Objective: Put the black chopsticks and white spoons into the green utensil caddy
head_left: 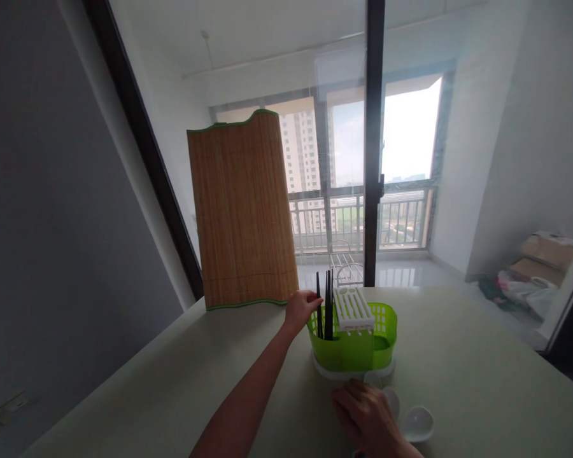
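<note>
A green plastic cutlery drainer (358, 348) with a white slotted lid stands on the pale table (172, 388). Several black chopsticks (325, 305) stand upright in its left compartment. My left hand (302, 307) reaches to the drainer's left rim, fingers at the chopsticks. My right hand (365, 416) rests near the table's front, over white ceramic soup spoons (417, 423), its fingers curled on one of them. A further spoon bowl lies just right of that hand.
A rolled bamboo mat (242, 213) stands upright at the table's far left edge against the glass door. Behind the glass is a balcony with a railing and a wire rack (344, 264). Boxes and bags (537, 270) lie on the floor at right.
</note>
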`<state>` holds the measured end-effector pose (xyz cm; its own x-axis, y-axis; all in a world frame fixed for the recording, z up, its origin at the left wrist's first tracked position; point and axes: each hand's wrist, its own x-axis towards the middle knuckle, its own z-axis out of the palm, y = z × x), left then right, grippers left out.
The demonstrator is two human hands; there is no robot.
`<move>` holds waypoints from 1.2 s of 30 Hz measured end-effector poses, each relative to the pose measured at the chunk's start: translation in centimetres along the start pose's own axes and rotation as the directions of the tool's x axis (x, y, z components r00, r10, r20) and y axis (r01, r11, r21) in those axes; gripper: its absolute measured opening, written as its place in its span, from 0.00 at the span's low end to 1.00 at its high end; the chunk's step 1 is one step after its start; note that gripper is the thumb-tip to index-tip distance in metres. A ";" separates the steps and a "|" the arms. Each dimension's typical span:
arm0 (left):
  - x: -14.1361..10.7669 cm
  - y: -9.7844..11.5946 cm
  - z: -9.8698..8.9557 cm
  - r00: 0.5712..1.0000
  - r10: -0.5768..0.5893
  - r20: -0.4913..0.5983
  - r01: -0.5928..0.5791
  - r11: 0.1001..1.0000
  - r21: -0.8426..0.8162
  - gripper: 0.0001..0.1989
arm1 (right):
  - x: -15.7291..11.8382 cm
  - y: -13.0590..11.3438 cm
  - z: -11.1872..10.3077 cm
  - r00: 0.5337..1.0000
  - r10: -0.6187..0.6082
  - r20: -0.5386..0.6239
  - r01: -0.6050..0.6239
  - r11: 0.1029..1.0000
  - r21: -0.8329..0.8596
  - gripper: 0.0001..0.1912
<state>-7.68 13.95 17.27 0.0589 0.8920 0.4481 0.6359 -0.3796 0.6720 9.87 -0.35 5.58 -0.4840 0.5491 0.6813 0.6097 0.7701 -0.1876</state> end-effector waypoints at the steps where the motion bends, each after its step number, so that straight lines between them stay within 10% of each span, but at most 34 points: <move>1: 0.1 0.0 0.3 1.000 0.009 0.015 -0.009 1.000 0.010 0.12 | 0.1 -0.1 -0.1 1.000 0.001 0.011 -0.001 1.000 0.000 0.10; 9: -0.7 1.6 0.2 0.995 0.088 -0.057 -0.079 0.987 0.139 0.15 | 0.2 0.6 -1.0 0.978 0.203 -0.053 -0.192 0.968 0.160 0.10; 14: -6.3 3.5 -0.4 0.960 0.171 -0.220 -0.123 0.969 0.215 0.12 | 0.3 2.5 -1.8 0.820 0.534 -0.205 -0.416 0.803 0.427 0.13; 20: -16.8 3.8 3.3 0.991 0.048 0.126 -0.056 0.996 0.063 0.09 | 0.9 3.2 -3.8 0.654 0.709 -0.265 -0.485 0.661 0.572 0.18; 27: -20.4 4.9 8.2 0.852 -0.066 0.520 -0.032 0.984 0.178 0.11 | 0.6 2.5 -3.7 0.725 0.642 -0.249 -0.475 0.728 0.494 0.16; 36: -19.2 4.2 8.0 0.873 -0.163 0.460 0.066 0.973 0.221 0.06 | -0.1 2.1 -3.6 0.853 0.352 -0.386 -0.247 0.923 0.296 0.06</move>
<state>0.01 -2.84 6.80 0.3016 0.9534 0.0100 0.7924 -0.2564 0.5535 13.49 0.07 7.64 0.0439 0.6140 0.7881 0.4960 0.6713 -0.5507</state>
